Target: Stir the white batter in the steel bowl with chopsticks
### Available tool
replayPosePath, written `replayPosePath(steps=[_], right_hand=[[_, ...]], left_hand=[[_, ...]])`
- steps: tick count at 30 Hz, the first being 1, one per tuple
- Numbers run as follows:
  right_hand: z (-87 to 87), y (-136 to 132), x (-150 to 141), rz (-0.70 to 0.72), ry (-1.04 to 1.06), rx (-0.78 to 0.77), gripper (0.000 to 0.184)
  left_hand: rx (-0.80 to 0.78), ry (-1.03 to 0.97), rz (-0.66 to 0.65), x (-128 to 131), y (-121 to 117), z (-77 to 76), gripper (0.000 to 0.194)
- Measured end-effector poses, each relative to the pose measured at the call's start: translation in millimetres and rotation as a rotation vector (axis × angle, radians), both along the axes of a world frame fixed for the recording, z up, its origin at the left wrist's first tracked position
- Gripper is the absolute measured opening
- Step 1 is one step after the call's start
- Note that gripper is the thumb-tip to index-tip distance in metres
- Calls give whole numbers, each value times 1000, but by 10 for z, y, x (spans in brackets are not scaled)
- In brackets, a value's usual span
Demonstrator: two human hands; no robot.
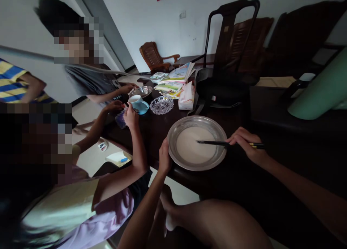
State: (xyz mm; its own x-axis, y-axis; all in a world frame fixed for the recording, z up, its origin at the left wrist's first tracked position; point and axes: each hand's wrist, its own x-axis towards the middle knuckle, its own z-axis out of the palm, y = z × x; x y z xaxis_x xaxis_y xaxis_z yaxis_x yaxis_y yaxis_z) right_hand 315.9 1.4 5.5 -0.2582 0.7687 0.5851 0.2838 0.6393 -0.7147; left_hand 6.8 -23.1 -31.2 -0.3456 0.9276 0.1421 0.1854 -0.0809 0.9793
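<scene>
A round metal basin (216, 126) holding pale white batter stands on the dark table (284, 184) in front of me. My left hand (164, 158) grips its near-left rim. My right hand (247, 144) is closed on a pair of dark chopsticks (217, 143), whose tips reach into the batter near the middle of the basin.
To my left sit other people; one holds a small thing in both hands near a blue cup (138, 105). A glass ashtray (161, 104), a small metal bowl (142, 91), a tissue pack (186, 96) and books (173, 82) lie beyond. A dark chair (230, 54) stands behind.
</scene>
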Motion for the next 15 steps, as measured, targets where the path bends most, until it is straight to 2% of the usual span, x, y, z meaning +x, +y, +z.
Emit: replayPosePath(steps=[2,4,6,8,10,12,15], right_hand=[[1,-9,-4,45,4,-8,36],[-7,-13,-23,101,-62,-3,27],[-11,-8,-30,97,-108,12,18],[-3,-1,-13,36,-73,12,22],[9,-1,13,1,6,1,33],[14,-10,21,39,36,-16,39],[5,-21,-10,134,-59,-16,28]], left_hand=[[-4,-1,-5,-6,0,-5,55],[-15,14,-3,-6,-6,9,55],[-18,28,-2,1,-14,34,56],[-11,35,-2,12,-21,60,55],[-4,39,-3,24,-24,80,54],[-8,42,-1,31,-26,90,51],[-17,30,-1,30,-25,86,51]])
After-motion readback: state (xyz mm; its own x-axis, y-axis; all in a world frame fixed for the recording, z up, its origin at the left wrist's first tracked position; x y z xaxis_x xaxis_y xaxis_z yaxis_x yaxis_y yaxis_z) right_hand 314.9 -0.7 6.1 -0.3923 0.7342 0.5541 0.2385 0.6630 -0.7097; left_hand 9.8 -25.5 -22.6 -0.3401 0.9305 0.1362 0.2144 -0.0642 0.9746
